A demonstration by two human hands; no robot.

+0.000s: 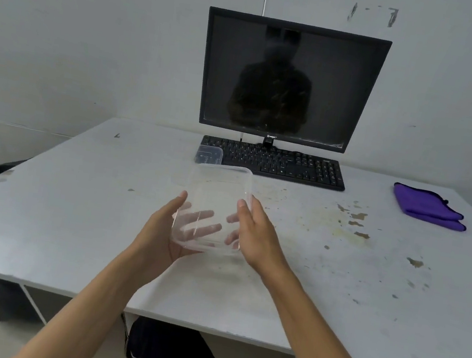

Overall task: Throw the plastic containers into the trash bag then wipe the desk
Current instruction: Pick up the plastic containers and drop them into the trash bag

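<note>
Above the near middle of the stained counter (71,216), left hand (161,229) and right hand (257,236) clasp a clear plastic container (217,194) from both sides — likely mid-pickup — next it needs carrying to a trash bag, unseen here.

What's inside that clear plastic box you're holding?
Nothing shows inside the clear container; fingers of the left hand show through its bottom. The desk beneath them is covered.
</note>
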